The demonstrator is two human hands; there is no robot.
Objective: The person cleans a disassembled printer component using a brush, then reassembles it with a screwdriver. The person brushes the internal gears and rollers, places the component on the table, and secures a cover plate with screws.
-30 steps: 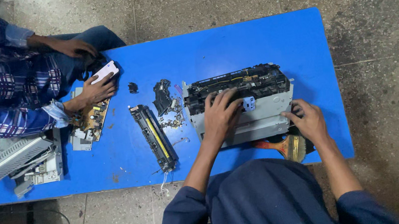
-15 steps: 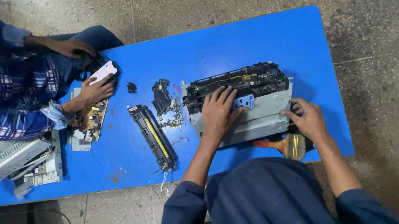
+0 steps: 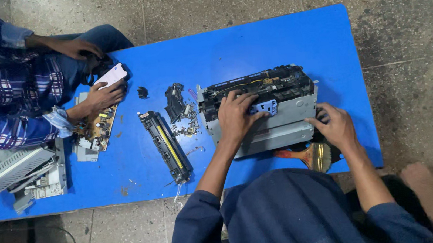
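Item: stripped printer chassis (image 3: 267,113), grey metal and black plastic, on the blue desk (image 3: 283,38) under both hands. Left hand (image 3: 237,116) lies spread, palm down on its top; right hand (image 3: 336,127), fingers loosely curled, touches its right end beside a paintbrush (image 3: 307,154). Likely heavy, rigid, sharp-edged; best held by the metal side plates, not exposed parts.
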